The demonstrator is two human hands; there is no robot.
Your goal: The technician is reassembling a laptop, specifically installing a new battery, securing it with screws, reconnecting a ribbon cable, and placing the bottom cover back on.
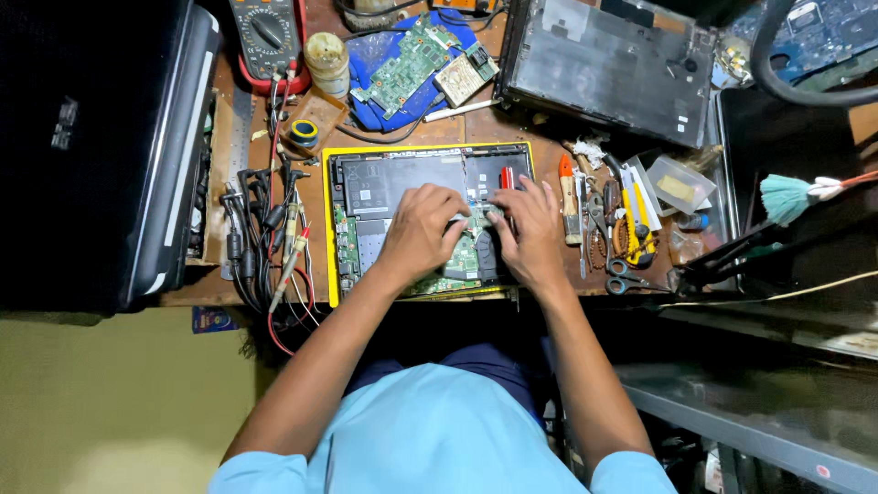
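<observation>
An opened laptop base (384,178) lies on a yellow-edged mat (331,229) in the middle of the wooden bench, its black battery and green circuit board exposed. My left hand (422,229) rests palm down on the board, fingers curled toward the centre. My right hand (526,229) lies beside it, holding a red-handled screwdriver (506,177) whose handle sticks up past my fingers. Both hands meet over the cooling part (466,256) of the board. The screwdriver's tip is hidden under my fingers.
A multimeter (267,35) with red and black leads (274,247) sits at the back left. A loose green board (407,62) on blue cloth, a grey laptop lid (608,69), and screwdrivers, cutters and scissors (622,274) lie to the right. A black case (101,155) stands left.
</observation>
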